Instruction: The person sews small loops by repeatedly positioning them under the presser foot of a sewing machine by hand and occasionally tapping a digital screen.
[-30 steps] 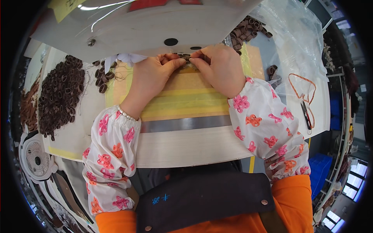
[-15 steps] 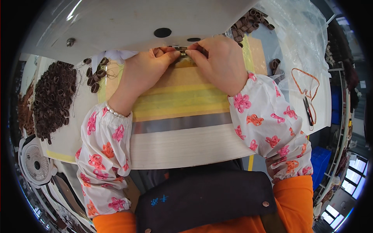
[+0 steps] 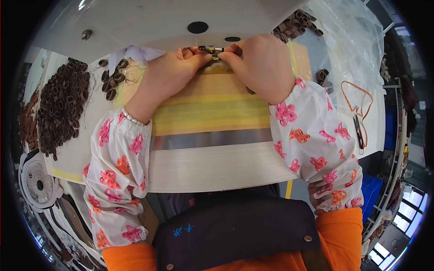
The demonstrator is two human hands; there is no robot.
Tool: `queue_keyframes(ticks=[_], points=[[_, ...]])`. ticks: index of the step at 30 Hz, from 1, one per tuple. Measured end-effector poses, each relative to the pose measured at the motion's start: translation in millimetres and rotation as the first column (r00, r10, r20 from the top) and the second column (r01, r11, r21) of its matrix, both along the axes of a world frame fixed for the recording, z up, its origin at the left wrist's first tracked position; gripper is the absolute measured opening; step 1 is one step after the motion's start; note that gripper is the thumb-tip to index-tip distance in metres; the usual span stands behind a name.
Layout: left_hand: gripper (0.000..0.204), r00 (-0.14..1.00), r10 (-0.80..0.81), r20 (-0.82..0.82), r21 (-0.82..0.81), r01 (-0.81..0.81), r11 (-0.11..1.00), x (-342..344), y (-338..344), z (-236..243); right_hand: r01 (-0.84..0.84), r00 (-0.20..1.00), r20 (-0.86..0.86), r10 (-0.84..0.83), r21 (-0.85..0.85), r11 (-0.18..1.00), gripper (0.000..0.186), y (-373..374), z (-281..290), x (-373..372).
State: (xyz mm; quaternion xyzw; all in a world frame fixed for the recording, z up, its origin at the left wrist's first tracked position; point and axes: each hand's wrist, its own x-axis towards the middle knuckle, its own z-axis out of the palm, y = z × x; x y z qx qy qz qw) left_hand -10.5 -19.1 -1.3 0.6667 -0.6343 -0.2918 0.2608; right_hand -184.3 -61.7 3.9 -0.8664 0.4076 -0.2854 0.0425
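Note:
A white sewing machine (image 3: 149, 25) has a small metal foot (image 3: 210, 49) under its body. My left hand (image 3: 168, 74) is closed in a pinch just left of that foot, and my right hand (image 3: 260, 67) pinches just right of it; what they hold is too small and hidden to make out. A brown loop (image 3: 251, 90) peeks from under my right hand. Yellow tape strips (image 3: 208, 108) and a steel band (image 3: 208, 137) cross the work board between my forearms, which wear white flowered sleeve covers.
Many brown loops (image 3: 63, 104) and pale lilac fabric (image 3: 144, 53) lie left, more loops (image 3: 296, 25) back right. Scissors (image 3: 359, 135), an orange cord (image 3: 370, 101) and plastic sheeting (image 3: 350, 40) are at the right. A fan (image 3: 38, 180) sits low left, a blue bin (image 3: 370, 194) low right.
Both hands appear a little higher in the view, still pinching. More of the metal foot shows between them, and a brown loop has come into sight under my right hand.

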Motion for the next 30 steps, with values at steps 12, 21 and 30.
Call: queue_keyframes(ticks=[12, 21, 30], points=[[0.028, 0.992, 0.1, -0.075, 0.042, -0.097, 0.994, -1.0, -3.5, -2.2, 0.013, 0.996, -0.087, -0.013, 0.003, 1.0, 0.016, -2.9, 1.2, 5.1], [0.025, 0.995, 0.001, -0.1, -0.077, -0.009, 0.997, -0.2, -2.8, -9.3, -0.026, 0.996, -0.08, 0.03, 0.053, 0.998, 0.022, -1.5, 2.0, -0.1], [0.024, 0.976, -0.126, 0.178, -0.517, 0.202, 0.832, -6.9, 25.1, -8.5, -0.033, 0.993, 0.122, 0.008, 0.211, 0.977, 0.017, -24.0, 36.0, -46.0]])
